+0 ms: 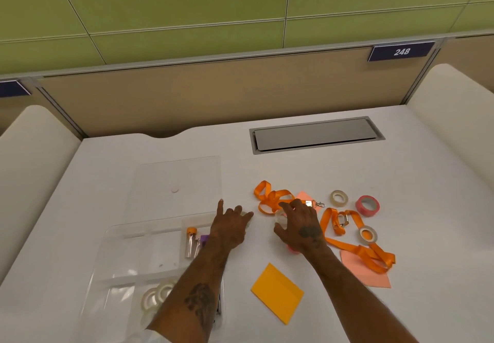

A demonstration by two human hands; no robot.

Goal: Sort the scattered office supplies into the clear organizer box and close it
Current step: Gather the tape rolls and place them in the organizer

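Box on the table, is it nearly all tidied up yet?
Only started. The clear box holds some tape rolls and an orange-capped tube; its lid is open. The right hand curls round a clear tape roll; the left hand rests beside it. Still out: two orange lanyards, pink tape, two pale rolls, orange pad and pink notes.

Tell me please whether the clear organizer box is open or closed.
Open: the organizer box lies uncovered, tape rolls showing inside, and its clear lid lies flat on the table behind it.

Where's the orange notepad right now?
Head view, lower centre: the orange notepad lies flat on the desk, right of the clear organizer box and left of a pink paper sheet.
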